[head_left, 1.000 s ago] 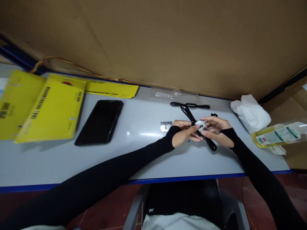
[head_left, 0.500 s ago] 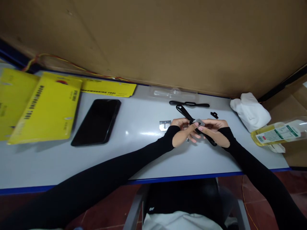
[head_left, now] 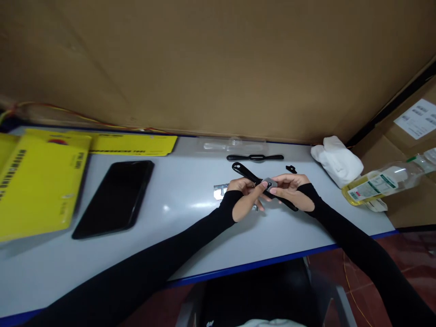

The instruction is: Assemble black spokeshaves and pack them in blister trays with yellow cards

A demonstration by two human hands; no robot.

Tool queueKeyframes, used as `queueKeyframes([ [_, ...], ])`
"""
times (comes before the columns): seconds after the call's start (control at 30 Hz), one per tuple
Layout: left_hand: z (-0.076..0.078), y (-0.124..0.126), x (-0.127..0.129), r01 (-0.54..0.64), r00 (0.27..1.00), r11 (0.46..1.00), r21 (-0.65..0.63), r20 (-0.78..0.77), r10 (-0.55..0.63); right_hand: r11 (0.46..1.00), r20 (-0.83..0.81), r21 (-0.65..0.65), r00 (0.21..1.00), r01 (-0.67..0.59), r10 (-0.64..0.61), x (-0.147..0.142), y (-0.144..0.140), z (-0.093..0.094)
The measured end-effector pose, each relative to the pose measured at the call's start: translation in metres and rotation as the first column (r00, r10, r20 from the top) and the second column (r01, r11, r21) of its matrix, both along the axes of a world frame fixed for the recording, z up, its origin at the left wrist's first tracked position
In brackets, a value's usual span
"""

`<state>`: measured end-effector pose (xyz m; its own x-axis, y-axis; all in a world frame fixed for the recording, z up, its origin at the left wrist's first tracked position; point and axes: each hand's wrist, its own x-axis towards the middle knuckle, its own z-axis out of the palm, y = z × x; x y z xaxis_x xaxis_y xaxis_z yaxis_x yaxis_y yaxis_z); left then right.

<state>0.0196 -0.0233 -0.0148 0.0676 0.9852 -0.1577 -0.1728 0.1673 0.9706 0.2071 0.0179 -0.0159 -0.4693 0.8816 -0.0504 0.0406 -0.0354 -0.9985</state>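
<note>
Wall: cardboard sheet (head_left: 218, 63) stands right behind your table (head_left: 184, 245), closing off the far side.
Table: its blue front edge runs just under your forearms; bare grey top lies between the phone (head_left: 114, 197) and your hands, and more in front of them.
Left side: yellow cards (head_left: 37, 181) crowd that end, with the phone just beside them.
Right side: white cloth (head_left: 337, 160) sits at the far corner, and the oil bottle (head_left: 381, 184) lies on its side at the table's right end, near your right arm.
Far strip: clear packet (head_left: 235, 145) lies against the wall, with a black bar (head_left: 255, 157) just in front of it.
Tool: black handle (head_left: 252, 178) with a small grey plate (head_left: 269, 184) on it is up off the table between your two hands, slanting from far left to near right.
Left hand (head_left: 247, 197): fingers curled around the handle from below, thumb and forefinger pinching at the plate; wrist bent up, sleeve reaching the palm.
Right hand (head_left: 289, 187): fingertips narrowly closed on the plate and handle from the other side, palm turned toward you.
Small parts: metal bracket (head_left: 220, 190) lies flat just left of your left hand; a tiny black piece (head_left: 291, 169) lies just beyond your right hand.
</note>
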Motion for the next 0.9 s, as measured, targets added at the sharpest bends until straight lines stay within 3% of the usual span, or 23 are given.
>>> queueKeyframes([
  [0.1,-0.002,0.002,-0.001,-0.043,0.999,0.999,0.027,-0.015,0.043,0.998,0.061,0.055,0.997,0.044,-0.047,0.006,0.007,0.004],
  [0.17,-0.007,0.007,-0.003,-0.092,0.996,0.995,0.041,-0.008,0.092,0.956,0.154,0.228,0.962,0.187,-0.225,0.017,0.018,0.006],
  [0.23,-0.012,0.014,-0.005,-0.159,0.987,0.986,0.060,0.019,0.158,0.806,0.254,0.520,0.849,0.284,-0.463,0.033,0.033,0.004],
  [0.27,-0.015,0.017,-0.006,-0.191,0.981,0.979,0.070,0.036,0.189,0.720,0.304,0.648,0.783,0.249,-0.543,0.042,0.041,0.001],
  [0.3,-0.018,0.021,-0.007,-0.220,0.975,0.972,0.080,0.053,0.216,0.668,0.371,0.724,0.721,0.170,-0.585,0.051,0.049,-0.002],
  [0.33,-0.020,0.024,-0.008,-0.245,0.968,0.966,0.087,0.067,0.240,0.652,0.438,0.753,0.672,0.088,-0.597,0.059,0.056,-0.007],
  [0.4,-0.022,0.028,-0.009,-0.277,0.959,0.956,0.095,0.084,0.269,0.690,0.565,0.722,0.620,-0.053,-0.544,0.070,0.066,-0.017],
  [0.47,-0.022,0.028,-0.009,-0.287,0.956,0.953,0.096,0.087,0.280,0.735,0.615,0.671,0.623,-0.094,-0.482,0.074,0.071,-0.025],
  [0.73,-0.020,0.020,-0.003,-0.247,0.968,0.968,0.053,0.056,0.244,0.745,0.496,0.662,0.699,0.081,-0.516,0.061,0.071,-0.028],
  [0.8,-0.019,0.018,-0.002,-0.240,0.970,0.971,0.020,0.049,0.238,0.791,0.432,0.593,0.770,0.150,-0.470,0.056,0.068,-0.023],
  [0.9,-0.016,0.016,0.000,-0.218,0.974,0.976,-0.015,0.058,0.218,0.919,0.204,0.323,0.932,0.224,-0.299,0.043,0.054,-0.009],
])
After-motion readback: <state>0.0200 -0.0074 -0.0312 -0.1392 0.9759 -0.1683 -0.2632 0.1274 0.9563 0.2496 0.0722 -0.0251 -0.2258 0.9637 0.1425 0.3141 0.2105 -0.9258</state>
